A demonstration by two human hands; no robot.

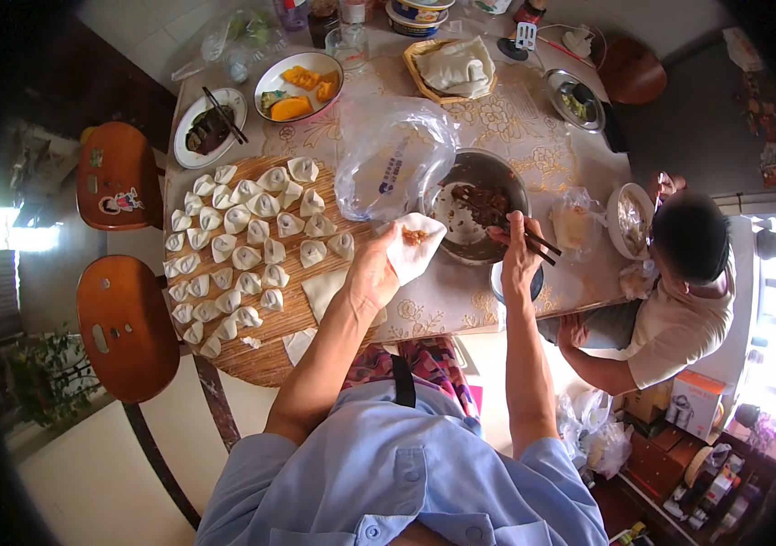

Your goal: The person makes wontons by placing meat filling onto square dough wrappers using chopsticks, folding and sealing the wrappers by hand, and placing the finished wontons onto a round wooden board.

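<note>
My left hand (372, 275) holds a white wonton wrapper (419, 258) with a dab of brown filling (413, 237) on it. Chopsticks (544, 246) are gripped in my right hand (521, 257), at the near right side of a metal bowl (523, 187). Dark minced filling (482, 206) lies in that bowl. Left of my hands, a round wooden board (241, 366) carries rows of folded wontons (246, 258). Flat square wrappers (322, 293) lie on the board's right part, close to my left forearm. The chopstick tips are hard to make out.
A clear plastic bag (395, 164) touches the metal bowl's left side. Behind stand a bowl of orange food (341, 86), a plate with chopsticks (239, 109) and a basket with white cloth (409, 62). A person (679, 318) sits at the right beside another bowl (614, 218). Chairs (129, 318) stand left.
</note>
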